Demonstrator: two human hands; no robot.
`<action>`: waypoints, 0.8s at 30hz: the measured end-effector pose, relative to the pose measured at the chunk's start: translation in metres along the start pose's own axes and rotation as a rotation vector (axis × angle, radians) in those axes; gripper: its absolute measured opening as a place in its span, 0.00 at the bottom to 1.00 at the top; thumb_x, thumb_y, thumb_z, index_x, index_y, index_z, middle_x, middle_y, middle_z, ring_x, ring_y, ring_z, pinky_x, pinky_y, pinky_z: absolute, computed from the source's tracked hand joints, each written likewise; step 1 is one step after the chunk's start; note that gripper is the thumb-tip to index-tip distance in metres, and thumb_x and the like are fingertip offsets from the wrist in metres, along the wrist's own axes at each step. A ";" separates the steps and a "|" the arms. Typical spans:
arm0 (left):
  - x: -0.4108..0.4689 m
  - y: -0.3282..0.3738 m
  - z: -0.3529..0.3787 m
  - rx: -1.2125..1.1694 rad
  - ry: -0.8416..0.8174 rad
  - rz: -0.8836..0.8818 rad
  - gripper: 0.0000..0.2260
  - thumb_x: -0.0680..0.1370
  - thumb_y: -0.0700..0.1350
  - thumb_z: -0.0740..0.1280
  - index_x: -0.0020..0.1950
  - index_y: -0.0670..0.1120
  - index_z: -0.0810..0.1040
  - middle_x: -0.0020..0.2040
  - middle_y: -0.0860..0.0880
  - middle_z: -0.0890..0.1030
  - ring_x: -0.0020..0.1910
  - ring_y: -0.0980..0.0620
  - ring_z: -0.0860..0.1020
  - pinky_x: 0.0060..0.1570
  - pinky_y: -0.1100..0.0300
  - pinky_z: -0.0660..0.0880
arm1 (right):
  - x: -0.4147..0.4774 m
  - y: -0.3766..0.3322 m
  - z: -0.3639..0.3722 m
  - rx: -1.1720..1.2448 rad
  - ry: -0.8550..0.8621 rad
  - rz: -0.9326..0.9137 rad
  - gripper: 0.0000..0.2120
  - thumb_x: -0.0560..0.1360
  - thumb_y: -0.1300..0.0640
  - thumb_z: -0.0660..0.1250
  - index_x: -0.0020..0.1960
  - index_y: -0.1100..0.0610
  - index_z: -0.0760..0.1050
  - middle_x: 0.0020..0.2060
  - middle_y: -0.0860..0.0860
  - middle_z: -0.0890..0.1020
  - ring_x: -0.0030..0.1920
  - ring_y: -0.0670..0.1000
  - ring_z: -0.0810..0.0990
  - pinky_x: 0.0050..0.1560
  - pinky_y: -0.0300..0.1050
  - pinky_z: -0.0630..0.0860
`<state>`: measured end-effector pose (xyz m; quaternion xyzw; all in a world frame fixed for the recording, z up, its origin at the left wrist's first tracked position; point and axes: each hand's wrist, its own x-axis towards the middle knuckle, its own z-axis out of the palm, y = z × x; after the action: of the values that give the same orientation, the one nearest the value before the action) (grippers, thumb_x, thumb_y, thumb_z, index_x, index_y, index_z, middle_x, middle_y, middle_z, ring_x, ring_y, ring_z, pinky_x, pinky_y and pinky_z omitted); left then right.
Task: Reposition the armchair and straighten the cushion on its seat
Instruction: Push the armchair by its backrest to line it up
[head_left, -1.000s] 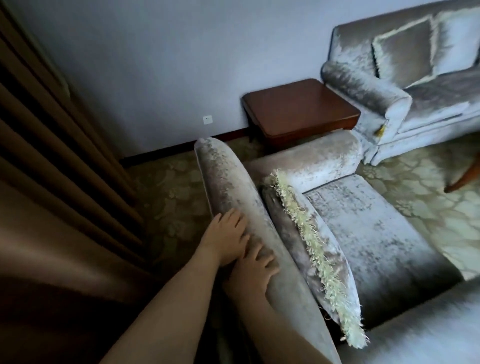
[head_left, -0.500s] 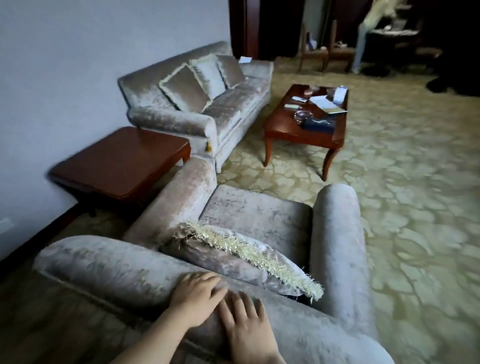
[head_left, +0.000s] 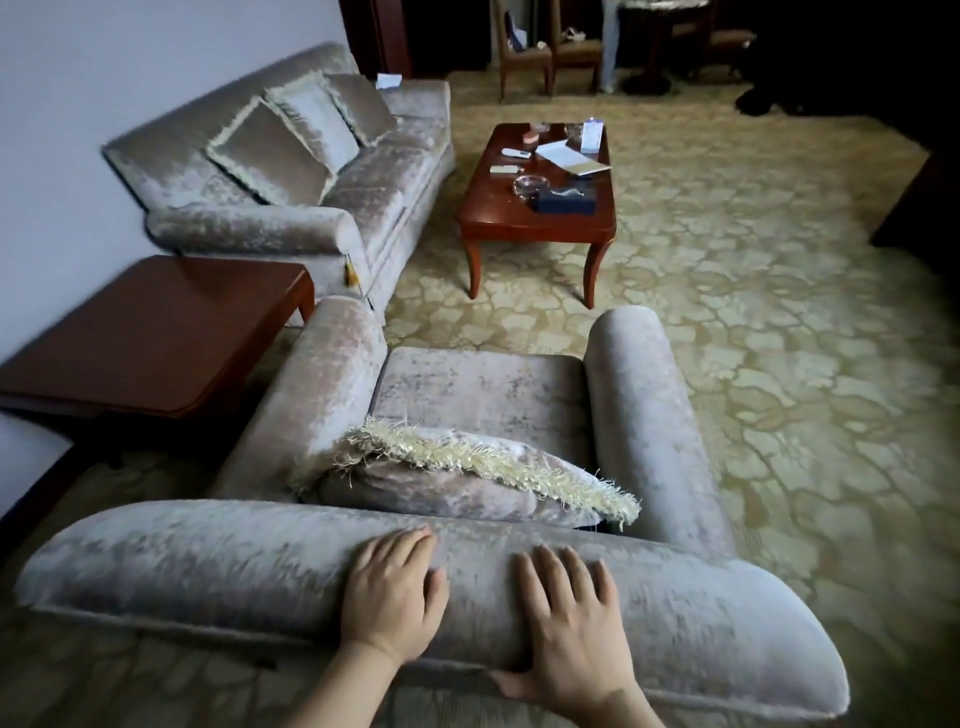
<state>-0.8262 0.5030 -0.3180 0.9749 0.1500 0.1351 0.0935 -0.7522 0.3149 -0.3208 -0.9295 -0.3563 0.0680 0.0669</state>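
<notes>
A grey velvet armchair (head_left: 488, 389) stands in front of me, seen from behind its backrest, facing the room. A matching cushion (head_left: 457, 483) with a cream fringe leans tilted against the inside of the backrest, its right end lower. My left hand (head_left: 389, 592) lies flat on top of the backrest near its middle, fingers over the top. My right hand (head_left: 566, 618) rests beside it, a little apart, fingers spread over the top and thumb under the back edge.
A dark wooden side table (head_left: 150, 332) stands close to the armchair's left arm. Beyond it is a grey sofa (head_left: 291, 171) with several cushions. A wooden coffee table (head_left: 540, 208) with papers and small items stands ahead on patterned carpet (head_left: 779, 338). Chairs stand at the far back.
My view has swung from the wall side round to behind the chair. Both hands stayed on the backrest, and they now lie further apart than half a second ago.
</notes>
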 end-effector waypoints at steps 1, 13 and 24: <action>-0.001 0.001 0.000 0.003 -0.006 -0.014 0.18 0.70 0.50 0.58 0.48 0.43 0.83 0.47 0.47 0.84 0.45 0.47 0.82 0.51 0.56 0.74 | 0.000 0.000 0.002 -0.006 -0.001 -0.008 0.51 0.52 0.22 0.61 0.59 0.61 0.78 0.53 0.61 0.81 0.52 0.65 0.80 0.51 0.66 0.75; -0.010 0.016 -0.014 0.056 -0.171 -0.104 0.22 0.71 0.53 0.56 0.50 0.39 0.82 0.49 0.43 0.84 0.48 0.44 0.82 0.55 0.46 0.75 | -0.005 -0.002 -0.003 -0.026 0.010 -0.036 0.51 0.54 0.22 0.60 0.62 0.60 0.73 0.56 0.59 0.78 0.55 0.64 0.76 0.57 0.66 0.71; -0.011 0.014 -0.008 0.104 -0.192 -0.097 0.26 0.72 0.55 0.54 0.55 0.39 0.81 0.54 0.41 0.82 0.54 0.43 0.80 0.60 0.44 0.72 | -0.003 0.003 0.010 -0.049 0.082 -0.066 0.52 0.57 0.21 0.58 0.63 0.61 0.71 0.56 0.60 0.78 0.56 0.64 0.76 0.58 0.64 0.70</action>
<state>-0.8352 0.4871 -0.3096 0.9786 0.1939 0.0286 0.0633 -0.7543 0.3119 -0.3305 -0.9207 -0.3851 0.0190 0.0611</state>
